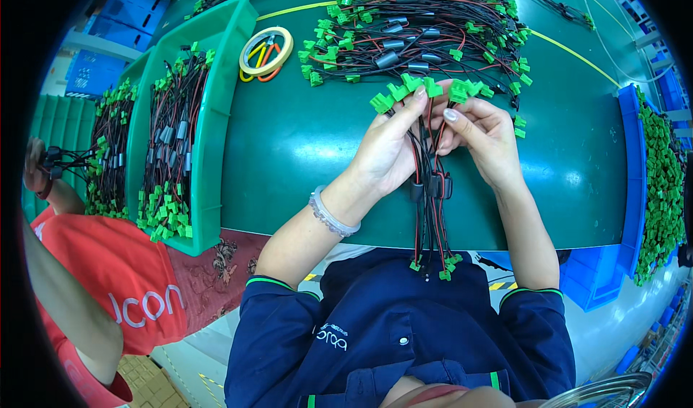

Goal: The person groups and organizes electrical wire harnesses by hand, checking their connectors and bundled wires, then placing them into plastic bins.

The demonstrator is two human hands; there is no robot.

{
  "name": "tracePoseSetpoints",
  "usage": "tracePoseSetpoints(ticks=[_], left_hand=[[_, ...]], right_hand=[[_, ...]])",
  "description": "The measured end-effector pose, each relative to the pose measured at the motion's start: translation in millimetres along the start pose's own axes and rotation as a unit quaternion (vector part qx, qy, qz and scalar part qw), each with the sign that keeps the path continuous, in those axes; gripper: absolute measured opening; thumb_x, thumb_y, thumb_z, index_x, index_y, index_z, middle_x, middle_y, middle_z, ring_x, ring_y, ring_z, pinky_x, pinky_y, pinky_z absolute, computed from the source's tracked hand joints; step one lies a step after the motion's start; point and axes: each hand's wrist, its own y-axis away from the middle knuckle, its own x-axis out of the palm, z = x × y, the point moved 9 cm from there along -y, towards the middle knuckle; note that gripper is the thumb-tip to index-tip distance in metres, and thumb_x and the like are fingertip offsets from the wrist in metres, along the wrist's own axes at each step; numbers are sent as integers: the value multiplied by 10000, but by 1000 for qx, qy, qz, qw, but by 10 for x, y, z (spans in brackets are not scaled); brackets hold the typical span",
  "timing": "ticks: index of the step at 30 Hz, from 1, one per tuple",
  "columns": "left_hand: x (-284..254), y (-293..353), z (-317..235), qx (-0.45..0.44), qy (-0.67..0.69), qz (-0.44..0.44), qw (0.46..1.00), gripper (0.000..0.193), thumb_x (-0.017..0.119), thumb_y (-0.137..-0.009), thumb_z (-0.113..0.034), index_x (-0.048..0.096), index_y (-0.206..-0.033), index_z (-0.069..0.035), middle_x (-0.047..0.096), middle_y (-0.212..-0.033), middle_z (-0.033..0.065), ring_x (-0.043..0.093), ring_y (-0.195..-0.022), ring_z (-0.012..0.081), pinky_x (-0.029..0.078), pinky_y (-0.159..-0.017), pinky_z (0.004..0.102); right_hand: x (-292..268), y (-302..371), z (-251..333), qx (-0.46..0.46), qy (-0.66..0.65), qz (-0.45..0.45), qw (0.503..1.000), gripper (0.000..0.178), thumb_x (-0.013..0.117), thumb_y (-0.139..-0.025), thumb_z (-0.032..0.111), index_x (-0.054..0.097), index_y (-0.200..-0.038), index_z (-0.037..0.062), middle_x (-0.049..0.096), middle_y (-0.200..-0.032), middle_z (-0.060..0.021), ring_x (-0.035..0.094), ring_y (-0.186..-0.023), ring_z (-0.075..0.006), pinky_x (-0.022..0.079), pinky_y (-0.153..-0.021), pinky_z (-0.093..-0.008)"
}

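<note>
My left hand (386, 148) is closed around a small bunch of wire harnesses (432, 224), with the thumb over the wires just below their green connectors (408, 84). The red and black wires hang down toward me, with dark ferrite sleeves midway and smaller green connectors (449, 265) at the lower end. My right hand (485, 135) pinches the wires of one harness beside the bunch, its green connector (460, 92) sticking up past the fingertips. Some finger contact is hidden behind the wires. Just beyond both hands lies a large pile of similar harnesses (404, 40).
Green bins (229, 68) full of harnesses stand on the left; beside them a person in red (108, 278) holds black-ended cables. A tape roll (286, 50) lies around orange- and yellow-handled tools on the green table (289, 184). A blue bin (630, 191) of green connectors is right.
</note>
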Motion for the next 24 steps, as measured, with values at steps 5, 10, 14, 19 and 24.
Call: tracePoseSetpoints(ticks=[5,10,14,19,24], left_hand=[[-34,1,-11,19,-4,4,1000,384,346,-901,-303,426,-1163,-33,521,-1019,72,487,-720,149,419,-615,278],[-70,17,-20,52,-50,-24,997,417,353,-893,-341,415,-1180,-45,507,-1081,79,517,-836,150,436,-673,264],[6,46,-67,70,-84,-28,994,393,342,-903,-290,407,-1183,-22,487,-1133,98,515,-913,156,438,-712,267],[92,41,6,-8,33,73,997,356,378,-853,-148,403,-1163,24,464,-1174,131,516,-939,174,441,-753,287],[66,53,-33,30,-118,2,993,302,472,-823,-132,470,-1079,27,492,-1139,133,524,-924,168,448,-750,294]], right_hand=[[-32,0,17,-31,-16,-31,999,121,563,-787,51,572,-854,-50,568,-683,-69,536,-526,-94,463,-503,-221],[-5,106,245,-133,52,-98,985,79,591,-761,28,588,-805,-37,556,-650,-38,502,-514,-56,415,-458,-184],[58,135,329,-168,145,-96,970,64,608,-742,21,602,-790,-22,570,-659,-36,485,-499,-41,400,-446,-166],[17,60,161,-57,138,-62,987,73,602,-753,39,603,-791,-23,573,-662,-37,477,-474,-48,373,-416,-159],[20,20,68,-38,106,-1,994,99,571,-785,71,604,-810,-19,562,-647,-21,459,-456,-47,357,-409,-164]])
